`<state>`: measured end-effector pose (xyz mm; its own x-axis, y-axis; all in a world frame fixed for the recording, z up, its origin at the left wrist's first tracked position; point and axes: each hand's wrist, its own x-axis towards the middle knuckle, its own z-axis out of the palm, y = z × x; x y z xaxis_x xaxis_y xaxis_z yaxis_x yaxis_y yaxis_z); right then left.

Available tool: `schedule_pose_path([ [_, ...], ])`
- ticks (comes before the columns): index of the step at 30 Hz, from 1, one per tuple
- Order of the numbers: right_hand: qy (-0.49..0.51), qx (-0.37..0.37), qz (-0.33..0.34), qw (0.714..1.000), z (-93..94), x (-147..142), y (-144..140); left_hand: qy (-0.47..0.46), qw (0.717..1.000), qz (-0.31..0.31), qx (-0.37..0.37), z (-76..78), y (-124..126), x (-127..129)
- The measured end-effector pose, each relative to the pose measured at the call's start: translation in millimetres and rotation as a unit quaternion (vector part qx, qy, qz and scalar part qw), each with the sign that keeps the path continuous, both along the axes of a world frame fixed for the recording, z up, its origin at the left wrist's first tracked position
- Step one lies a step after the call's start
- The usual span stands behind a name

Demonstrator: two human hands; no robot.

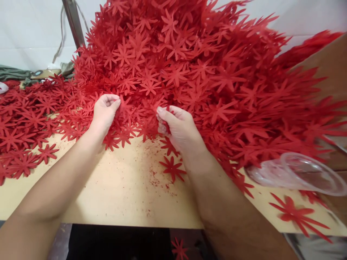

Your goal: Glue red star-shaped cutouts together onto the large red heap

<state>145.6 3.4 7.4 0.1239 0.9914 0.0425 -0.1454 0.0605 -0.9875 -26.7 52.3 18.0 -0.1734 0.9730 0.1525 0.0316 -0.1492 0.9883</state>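
My left hand [105,110] is closed in a pinch at the lower edge of a tall heap of red star-shaped flower cutouts [176,72]. What its fingertips hold, if anything, cannot be made out against the red behind it. To the right, my right hand [175,124] is closed with thumb against fingers, and bits of red flower cutout [168,108] show between them. The two hands are apart. Below the right hand, a single red flower cutout [172,169] lies flat on the pale tabletop [116,191], among small red crumbs.
More red cutouts [24,119] spread across the table's left side. At right, a clear plastic cup [292,173] lies on its side near a cardboard box [325,68]. A metal post [73,23] stands behind. One cutout [179,249] is below the table's front edge.
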Motion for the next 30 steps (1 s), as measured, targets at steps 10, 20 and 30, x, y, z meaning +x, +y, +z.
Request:
schedule_pose_path([
  [10, 0.080, -0.076, 0.053, 0.992, -1.6, -3, 0, 0.200, 0.963, -0.031, 0.175, -5.1, -11, 6],
  [20, -0.082, 0.027, 0.025, 0.996, -6.4, -3, 0, 0.133, 0.967, -0.198, 0.089, 1.5, -34, 28],
  [30, -0.015, 0.017, 0.123, 0.992, -6.6, -10, -4, 0.088, 0.981, -0.168, 0.025, 2.0, -33, 30],
])
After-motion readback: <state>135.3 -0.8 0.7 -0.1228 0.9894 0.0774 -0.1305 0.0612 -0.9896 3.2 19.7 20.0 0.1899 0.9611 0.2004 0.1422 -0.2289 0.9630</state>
